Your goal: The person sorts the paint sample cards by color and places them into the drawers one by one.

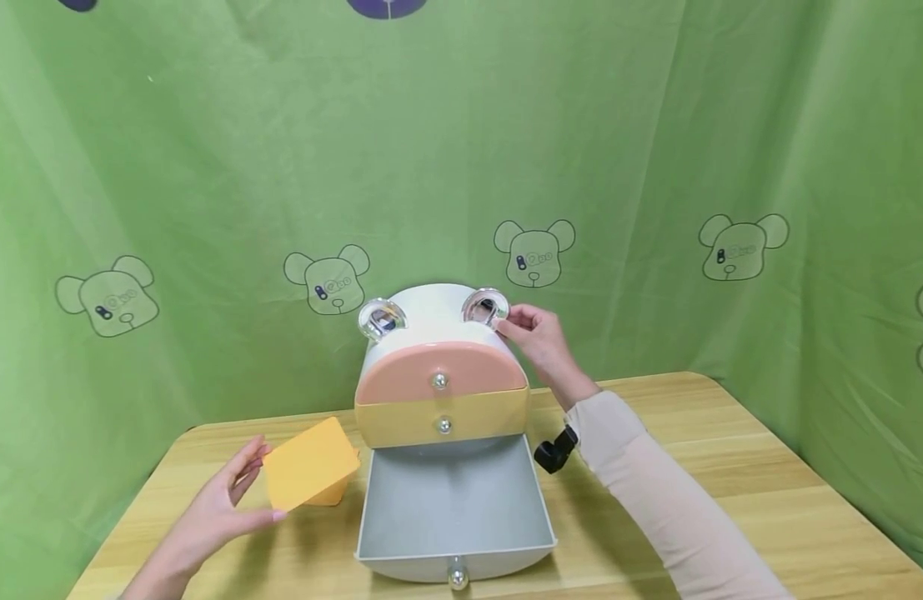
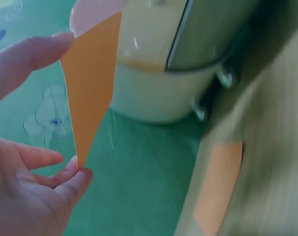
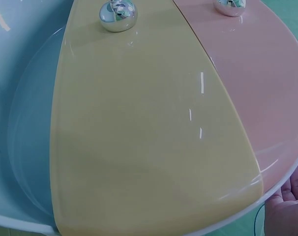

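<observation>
My left hand [image 1: 213, 512] pinches an orange card [image 1: 311, 462] by its edges, thumb on one side and fingertips on the other. In the left wrist view the card [image 2: 92, 83] stands tilted in the hand. A small drawer box [image 1: 431, 308] with a white rounded top and two silver ring ears stands at the middle of the table. Its grey bottom drawer [image 1: 457, 500] is pulled out, with bare floor showing. My right hand [image 1: 539, 337] grips the right silver ear [image 1: 485, 293] at its outer edge. Only part of that hand shows in the right wrist view.
A second orange piece [image 2: 220, 184] lies on the wooden table [image 1: 731, 467], left of the box. The pink drawer [image 1: 401, 379] and yellow drawer [image 1: 401, 425] are closed, each with a round silver knob. A green curtain [image 1: 619, 125] hangs behind and beside the table.
</observation>
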The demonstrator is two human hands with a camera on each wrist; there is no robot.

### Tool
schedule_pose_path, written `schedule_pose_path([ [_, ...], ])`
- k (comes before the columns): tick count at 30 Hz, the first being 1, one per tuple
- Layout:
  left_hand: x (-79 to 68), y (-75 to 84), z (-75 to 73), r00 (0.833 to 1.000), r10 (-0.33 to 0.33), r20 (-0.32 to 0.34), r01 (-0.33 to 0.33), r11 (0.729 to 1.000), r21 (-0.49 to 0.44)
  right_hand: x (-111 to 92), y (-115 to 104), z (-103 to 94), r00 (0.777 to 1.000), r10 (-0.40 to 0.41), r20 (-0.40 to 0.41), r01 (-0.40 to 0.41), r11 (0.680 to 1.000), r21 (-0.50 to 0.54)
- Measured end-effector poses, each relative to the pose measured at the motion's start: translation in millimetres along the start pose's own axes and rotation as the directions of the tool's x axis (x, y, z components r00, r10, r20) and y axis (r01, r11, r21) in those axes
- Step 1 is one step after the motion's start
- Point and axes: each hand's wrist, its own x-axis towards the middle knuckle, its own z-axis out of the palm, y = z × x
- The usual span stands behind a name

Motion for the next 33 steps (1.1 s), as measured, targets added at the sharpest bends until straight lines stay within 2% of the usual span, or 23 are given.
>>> schedule_pose_path([
  [2, -0.5, 4.6, 6.8, 0.997, 0.068, 0.038, -0.067, 0.997, -0.026, -0.1, -0.3, -0.2, 1.0, 0.003, -0.001, -0.003, 1.0, 0.001],
  [4, 0.5, 7.5, 14.8, 0.986, 0.142, 0.083, -0.138, 0.99, -0.041, 0.1, -0.2, 0.0, 1.0, 0.007, -0.001, -0.007, 1.0, 0.005],
  [6, 2.9, 8.2, 22.8, 0.96, 0.238, 0.145, -0.231, 0.971, -0.067, 0.3, 0.0, 0.3, 1.0, 0.01, -0.001, -0.01, 1.0, 0.008],
  [9, 8.3, 7.6, 34.5, 0.908, 0.346, 0.238, -0.332, 0.938, -0.098, 0.2, 0.1, 0.3, 1.0, 0.008, 0.003, -0.008, 1.0, 0.008],
  [11, 12.1, 6.7, 41.7, 0.879, 0.382, 0.287, -0.367, 0.924, -0.107, -0.1, 0.0, 0.2, 1.0, 0.007, 0.006, -0.007, 1.0, 0.01],
  [13, 15.6, 6.6, 48.7, 0.87, 0.383, 0.312, -0.372, 0.923, -0.096, -0.3, -0.2, 0.2, 1.0, 0.008, 0.009, -0.008, 1.0, 0.008],
  [15, 19.4, 6.5, 55.3, 0.868, 0.377, 0.323, -0.373, 0.925, -0.075, -0.3, -0.3, 0.0, 1.0, 0.009, 0.012, -0.009, 1.0, 0.005],
  [20, 28.8, 8.4, 69.3, 0.887, 0.329, 0.324, -0.342, 0.939, -0.017, -0.3, -0.3, -0.5, 1.0, 0.007, 0.012, -0.007, 1.0, 0.011],
  [26, 36.1, 9.4, 82.0, 0.897, 0.296, 0.327, -0.323, 0.946, 0.031, -0.5, 0.1, -1.2, 1.0, 0.006, 0.008, -0.006, 1.0, 0.02],
  [29, 38.4, 7.7, 86.1, 0.908, 0.287, 0.304, -0.319, 0.946, 0.058, -0.4, 0.2, -1.3, 1.0, 0.007, 0.006, -0.007, 1.0, 0.016],
  [33, 41.0, 1.7, 87.7, 0.923, 0.302, 0.24, -0.325, 0.943, 0.063, -0.2, -0.1, -1.5, 1.0, 0.006, 0.007, -0.006, 1.0, 0.009],
])
